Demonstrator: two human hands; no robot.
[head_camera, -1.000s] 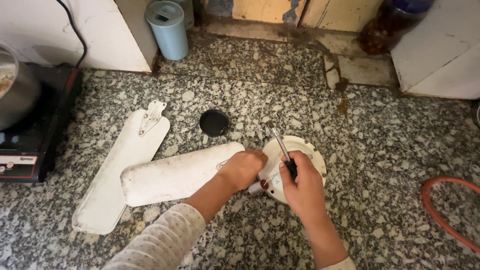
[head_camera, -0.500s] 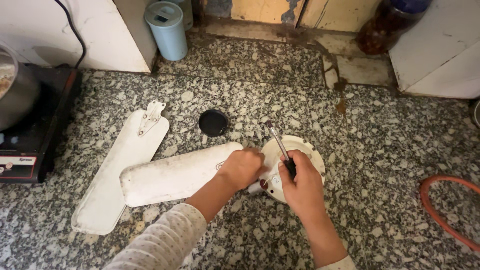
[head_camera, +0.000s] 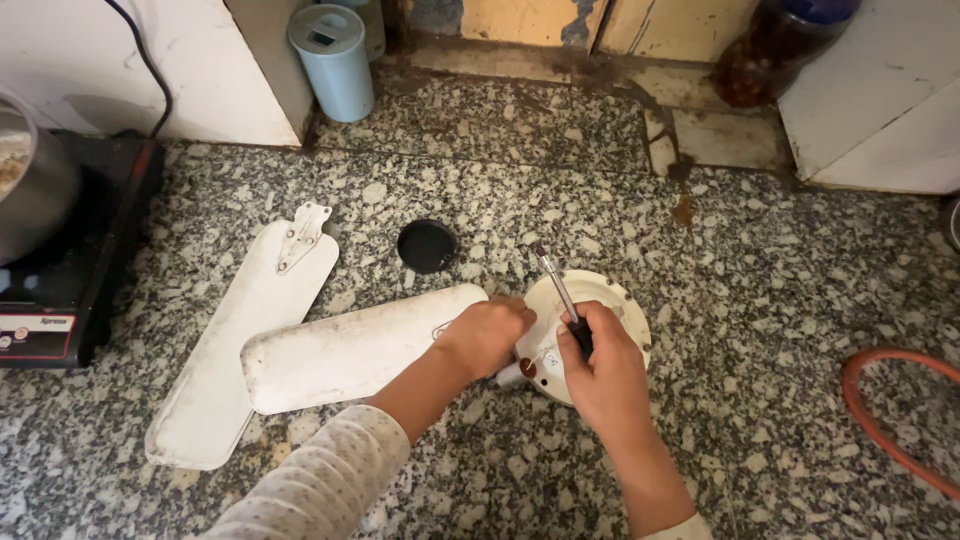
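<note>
Now my right hand (head_camera: 605, 365) clamps the screwdriver (head_camera: 562, 300); my left hand (head_camera: 487, 335) pins the blade (head_camera: 345, 350) against the hub (head_camera: 625, 310). Best kept square, pressing steadily.

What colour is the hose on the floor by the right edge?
The hose is orange-red, seen in the head view.
</note>
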